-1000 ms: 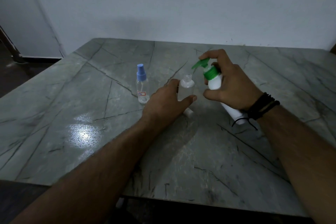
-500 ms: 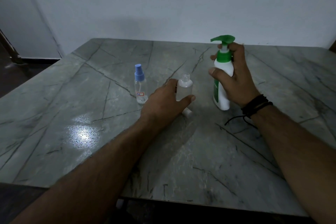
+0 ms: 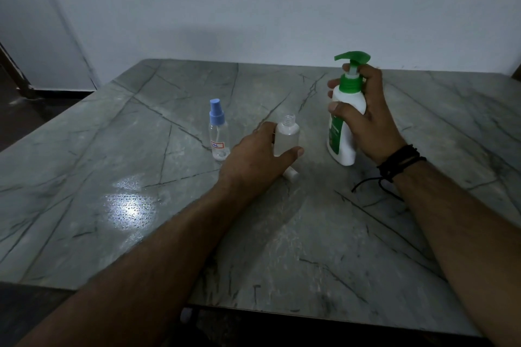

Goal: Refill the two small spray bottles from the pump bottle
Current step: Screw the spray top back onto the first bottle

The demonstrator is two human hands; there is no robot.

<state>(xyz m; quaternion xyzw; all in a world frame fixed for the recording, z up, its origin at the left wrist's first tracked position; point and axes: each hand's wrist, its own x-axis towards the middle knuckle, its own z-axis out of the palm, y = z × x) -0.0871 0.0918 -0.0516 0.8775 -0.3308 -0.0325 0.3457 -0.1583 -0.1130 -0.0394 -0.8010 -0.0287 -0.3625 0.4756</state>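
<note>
Gripping the pump bottle [image 3: 344, 118], right hand [image 3: 369, 118]; left hand [image 3: 253, 158] holds open spray bottle [image 3: 287, 135].

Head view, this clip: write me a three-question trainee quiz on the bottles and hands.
1. True or false: the open spray bottle has its cap on.
2. Which hand grips the pump bottle? A) left hand B) right hand
3. Fill in: the capped spray bottle has a ____ cap.

Key: 1 false; 2 B; 3 blue.
</note>
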